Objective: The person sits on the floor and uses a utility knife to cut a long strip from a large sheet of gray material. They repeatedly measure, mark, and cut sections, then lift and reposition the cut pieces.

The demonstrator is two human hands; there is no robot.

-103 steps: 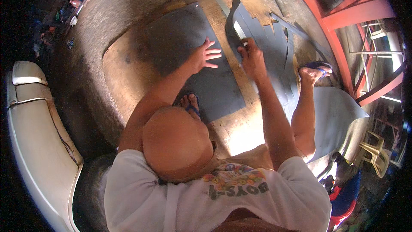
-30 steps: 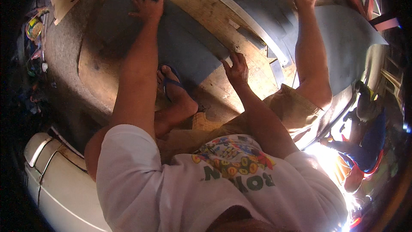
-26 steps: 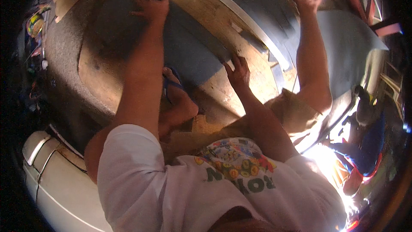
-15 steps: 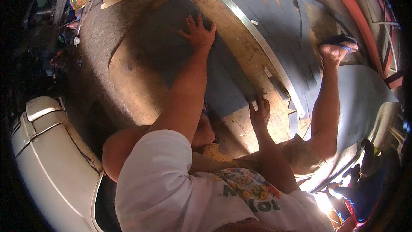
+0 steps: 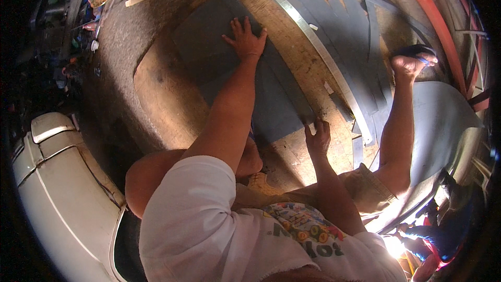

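Note:
My left hand lies flat with spread fingers on a dark grey sheet, near its right side. A narrow dark strip runs along the sheet's right edge. At the near right corner of the sheet is my right hand, its fingers bent and its thumb apart from them. Its fingertips touch or nearly touch that corner; whether anything small is under them I cannot make out. A worn wooden board lies beneath the sheet. To the right, a long metal straightedge rests across the board, apart from both hands.
Dark cut pieces lie beyond the straightedge. A larger grey sheet is at the right, near my foot. A red metal frame stands far right, a pale car body left. Another person works at lower right.
The view has shifted slightly. Both hands stay in nearly the same places on the sheet. The line between the sheet and its right-hand strip shows more clearly now.

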